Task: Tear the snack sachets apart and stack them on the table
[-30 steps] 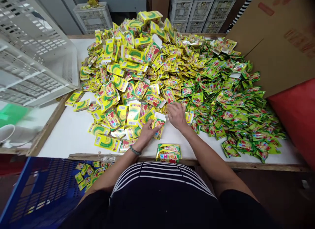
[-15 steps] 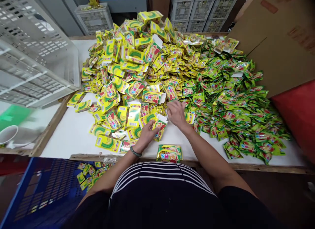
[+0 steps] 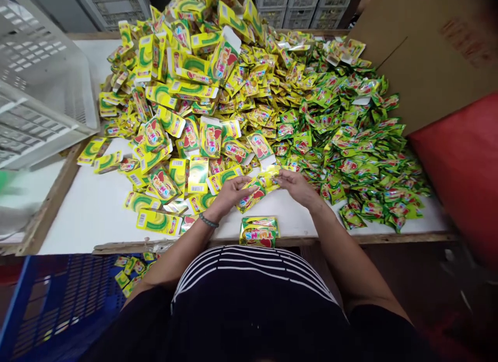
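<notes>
My left hand (image 3: 227, 197) is closed on a small yellow-and-green candy box (image 3: 252, 197), low over the front of the table. My right hand (image 3: 299, 190) pinches a yellow candy sachet (image 3: 269, 177) at the upper right end of that box. How far the sachet sits inside the box cannot be made out. Near the table's front edge, below both hands, lie stacked filled-looking candy boxes (image 3: 259, 232). A heap of similar yellow boxes (image 3: 196, 136) spreads beyond my left hand. Yellow sachets (image 3: 259, 87) lie behind, and green sachets (image 3: 354, 139) are piled to the right.
A white plastic crate (image 3: 78, 82) lies tipped at the left. Below the table's wooden edge (image 3: 373, 238) stands a blue crate (image 3: 73, 289) with boxes inside. A brown cardboard sheet (image 3: 420, 66) and a red surface (image 3: 459, 159) border the right. Grey crates (image 3: 299, 14) stand behind.
My right hand has come from the sachet pile down to the box and now has a yellow sachet. The left hand still holds the box, now tilted more sideways. The view has shifted.
</notes>
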A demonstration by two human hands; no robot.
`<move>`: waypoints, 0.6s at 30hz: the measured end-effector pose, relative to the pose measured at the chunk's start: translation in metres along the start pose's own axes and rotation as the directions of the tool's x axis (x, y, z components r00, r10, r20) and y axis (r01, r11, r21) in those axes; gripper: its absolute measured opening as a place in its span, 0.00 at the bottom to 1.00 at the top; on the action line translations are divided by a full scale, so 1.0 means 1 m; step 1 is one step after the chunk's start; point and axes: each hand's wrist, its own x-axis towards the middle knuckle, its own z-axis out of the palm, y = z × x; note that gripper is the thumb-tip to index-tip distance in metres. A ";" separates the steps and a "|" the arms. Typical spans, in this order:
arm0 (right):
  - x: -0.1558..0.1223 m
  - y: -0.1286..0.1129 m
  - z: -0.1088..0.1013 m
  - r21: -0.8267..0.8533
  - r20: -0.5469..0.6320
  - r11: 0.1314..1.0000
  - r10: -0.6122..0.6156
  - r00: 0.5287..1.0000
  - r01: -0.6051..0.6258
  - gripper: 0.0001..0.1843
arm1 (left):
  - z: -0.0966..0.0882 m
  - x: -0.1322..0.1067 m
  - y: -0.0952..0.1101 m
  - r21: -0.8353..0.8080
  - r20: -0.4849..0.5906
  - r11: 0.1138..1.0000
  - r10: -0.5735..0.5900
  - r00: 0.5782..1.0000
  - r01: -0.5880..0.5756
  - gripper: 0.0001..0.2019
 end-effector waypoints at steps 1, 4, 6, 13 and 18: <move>-0.003 -0.001 -0.002 -0.023 0.049 1.000 0.013 0.999 -0.011 0.18 | 0.001 0.000 0.003 -0.004 0.034 1.000 -0.024 0.999 0.024 0.24; -0.010 -0.006 -0.004 -0.080 0.134 0.996 0.039 0.990 -0.029 0.19 | 0.005 0.003 0.007 0.024 0.080 0.996 -0.083 0.993 0.082 0.23; -0.014 -0.008 -0.002 -0.152 0.116 0.988 0.044 0.992 -0.026 0.18 | 0.008 0.006 0.005 0.039 0.059 0.994 -0.100 0.993 0.098 0.22; -0.029 -0.001 -0.014 -0.142 0.306 0.984 0.148 0.940 -0.109 0.18 | 0.014 0.018 0.000 0.097 0.144 0.971 -0.229 0.963 0.216 0.25; -0.029 0.000 -0.030 -0.224 0.392 0.966 0.210 0.896 -0.128 0.19 | 0.021 0.019 0.002 0.140 0.211 0.970 -0.225 0.951 0.199 0.25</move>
